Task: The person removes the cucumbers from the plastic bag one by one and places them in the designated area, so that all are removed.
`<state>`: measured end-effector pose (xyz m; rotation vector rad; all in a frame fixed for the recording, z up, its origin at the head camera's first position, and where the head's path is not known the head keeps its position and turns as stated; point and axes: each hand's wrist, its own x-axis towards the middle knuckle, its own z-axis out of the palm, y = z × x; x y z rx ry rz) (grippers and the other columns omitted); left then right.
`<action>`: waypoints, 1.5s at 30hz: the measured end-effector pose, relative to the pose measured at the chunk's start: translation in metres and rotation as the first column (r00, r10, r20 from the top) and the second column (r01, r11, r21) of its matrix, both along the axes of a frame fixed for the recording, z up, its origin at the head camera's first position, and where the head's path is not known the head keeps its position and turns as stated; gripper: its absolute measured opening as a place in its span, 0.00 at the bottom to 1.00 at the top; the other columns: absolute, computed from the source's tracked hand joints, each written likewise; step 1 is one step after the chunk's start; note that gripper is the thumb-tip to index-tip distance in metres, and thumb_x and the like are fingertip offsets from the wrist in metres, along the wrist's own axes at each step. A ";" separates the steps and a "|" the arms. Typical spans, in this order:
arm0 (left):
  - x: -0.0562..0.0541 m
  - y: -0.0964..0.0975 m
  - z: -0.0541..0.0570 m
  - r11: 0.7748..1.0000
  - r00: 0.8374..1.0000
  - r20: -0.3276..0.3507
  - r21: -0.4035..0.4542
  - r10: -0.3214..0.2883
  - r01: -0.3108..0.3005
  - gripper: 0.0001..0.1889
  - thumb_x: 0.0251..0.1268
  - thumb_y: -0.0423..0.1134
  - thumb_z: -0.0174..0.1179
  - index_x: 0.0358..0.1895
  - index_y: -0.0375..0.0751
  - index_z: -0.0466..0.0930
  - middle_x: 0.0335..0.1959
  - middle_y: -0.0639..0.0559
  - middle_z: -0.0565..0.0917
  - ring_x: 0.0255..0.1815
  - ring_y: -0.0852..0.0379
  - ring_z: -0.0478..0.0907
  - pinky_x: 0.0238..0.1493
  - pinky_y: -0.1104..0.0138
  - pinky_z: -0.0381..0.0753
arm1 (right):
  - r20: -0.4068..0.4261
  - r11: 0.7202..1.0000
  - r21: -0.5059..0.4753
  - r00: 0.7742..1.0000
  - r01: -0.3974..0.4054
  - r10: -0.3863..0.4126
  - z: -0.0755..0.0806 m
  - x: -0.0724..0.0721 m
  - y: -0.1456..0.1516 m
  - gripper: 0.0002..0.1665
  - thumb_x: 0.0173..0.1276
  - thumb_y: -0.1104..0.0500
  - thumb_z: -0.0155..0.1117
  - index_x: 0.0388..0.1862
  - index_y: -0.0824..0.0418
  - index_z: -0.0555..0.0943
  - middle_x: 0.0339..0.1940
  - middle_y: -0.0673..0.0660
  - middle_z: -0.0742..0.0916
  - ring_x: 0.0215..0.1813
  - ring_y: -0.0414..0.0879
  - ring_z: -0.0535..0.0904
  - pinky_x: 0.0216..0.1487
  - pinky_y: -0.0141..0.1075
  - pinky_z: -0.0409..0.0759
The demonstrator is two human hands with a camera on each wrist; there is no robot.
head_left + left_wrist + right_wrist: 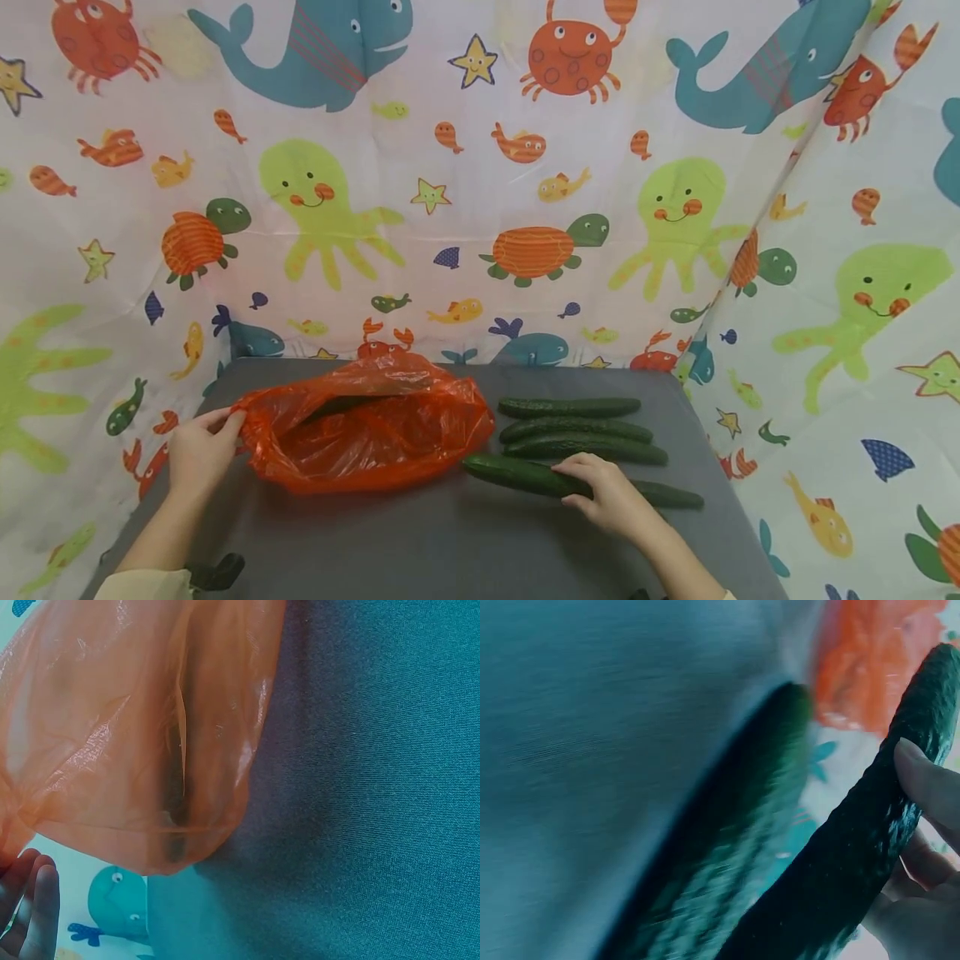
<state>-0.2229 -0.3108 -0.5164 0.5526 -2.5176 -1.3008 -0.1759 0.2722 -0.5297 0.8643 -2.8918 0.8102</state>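
Observation:
A translucent orange-red plastic bag [375, 450] lies with its mouth gaping toward me. My left hand [198, 450] pinches the bag's left edge between thumb and fingers. Inside the bag a long dark green shape [176, 765] shows through the film. My right hand [603, 492] grips a dark green cucumber [510, 473] around its middle, thumb on one side; its tip points at the bag's right edge. Below it in the right wrist view is another cucumber [735, 832], blurred, whose end [675, 496] emerges right of my hand in the head view.
Three more cucumbers [570, 407] lie roughly side by side behind my right hand, right of the bag. The grey table [375, 542] is bounded at the back and sides by a white cloth [465, 317] printed with sea animals.

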 end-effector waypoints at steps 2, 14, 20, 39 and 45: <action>-0.001 0.000 0.000 1.000 1.000 -0.001 0.003 -0.002 0.002 0.29 0.76 0.54 0.54 0.61 0.29 0.80 0.51 0.29 0.84 0.28 0.57 0.87 0.24 0.75 0.83 | 0.024 0.999 0.031 1.000 0.008 -0.009 -0.007 0.002 0.010 0.26 0.61 0.62 0.76 0.59 0.56 0.83 0.52 0.51 0.85 0.53 0.50 0.83 0.51 0.45 0.85; -0.002 0.001 0.001 1.000 1.000 0.031 0.005 -0.007 0.006 0.29 0.77 0.54 0.53 0.63 0.28 0.78 0.53 0.28 0.83 0.32 0.51 0.88 0.25 0.76 0.83 | 0.097 0.992 0.116 0.993 0.054 -0.065 -0.042 -0.001 0.048 0.26 0.58 0.63 0.77 0.57 0.57 0.84 0.52 0.49 0.85 0.54 0.50 0.83 0.52 0.45 0.85; -0.003 0.001 0.001 1.000 0.999 0.045 0.006 0.002 -0.002 0.30 0.76 0.55 0.53 0.63 0.29 0.78 0.53 0.29 0.84 0.31 0.55 0.87 0.25 0.76 0.82 | -0.005 0.985 0.135 0.994 0.107 -0.108 -0.052 -0.013 0.054 0.28 0.54 0.67 0.79 0.56 0.54 0.86 0.52 0.49 0.85 0.54 0.50 0.82 0.52 0.46 0.84; 0.000 0.005 0.005 1.000 0.999 0.041 0.011 -0.001 0.000 0.30 0.76 0.55 0.53 0.61 0.30 0.80 0.53 0.30 0.84 0.28 0.63 0.84 0.26 0.77 0.82 | -0.234 0.961 0.082 0.942 0.264 -0.239 -0.078 0.009 0.044 0.31 0.41 0.71 0.84 0.48 0.55 0.87 0.46 0.48 0.84 0.51 0.47 0.80 0.50 0.40 0.84; 0.001 0.004 0.005 1.000 0.999 0.034 0.012 0.004 -0.004 0.29 0.76 0.55 0.53 0.62 0.31 0.80 0.53 0.30 0.84 0.26 0.66 0.83 0.25 0.78 0.82 | -0.341 0.977 0.058 0.924 0.206 -0.175 -0.081 -0.006 0.050 0.35 0.36 0.74 0.85 0.47 0.56 0.87 0.46 0.50 0.85 0.50 0.47 0.81 0.49 0.41 0.85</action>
